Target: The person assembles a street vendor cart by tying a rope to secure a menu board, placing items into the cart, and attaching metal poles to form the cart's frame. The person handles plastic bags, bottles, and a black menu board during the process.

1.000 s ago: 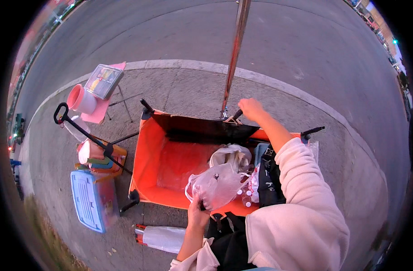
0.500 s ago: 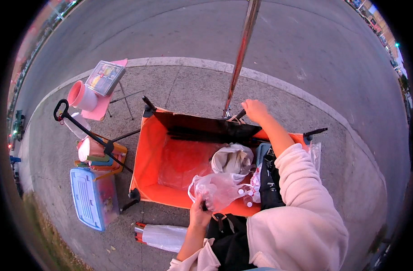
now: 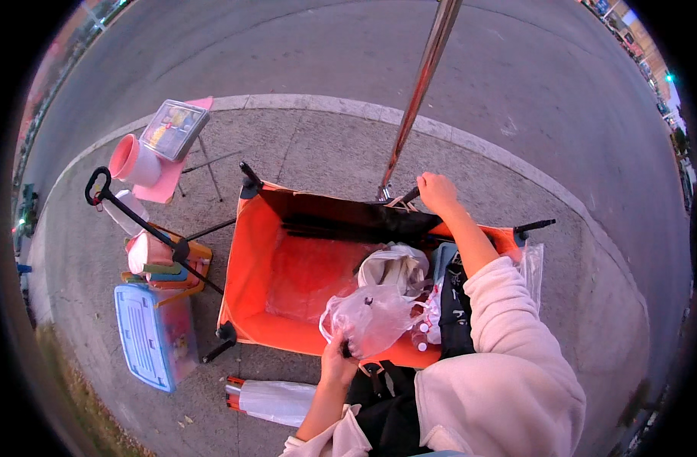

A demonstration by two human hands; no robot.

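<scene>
Carrier bag: a translucent carrier bag point(image 3: 375, 314) is drooping inside the orange folding wagon point(image 3: 244, 305), near side, about the middle; whether it is carrying anything, cannot tell.
Left grip: left hand point(image 3: 336, 362) is holding the bag's near-left end, fingers bunching the film; a small dark item point(image 3: 345, 349) is showing beside the fingers, kind unclear.
Right grip: right hand point(image 3: 438, 193) is wrapping the end of a black post point(image 3: 409, 197) on the wagon's far side.
Bag handling: looking light, limp, probably slippery; thin film is likely risking a tear under a hard tug. Best hold: gathered handle loops, not a single layer.
Post handling: looking stiff and sturdy; a full wrap around the shaft is suiting it better than a fingertip pinch.
Right of bag: white-capped bottles point(image 3: 421, 335) are standing close, a black printed bag point(image 3: 456, 308) lying farther right.
Far of bag: an off-white cloth bag point(image 3: 394, 266) is slumping, looking soft.
</scene>
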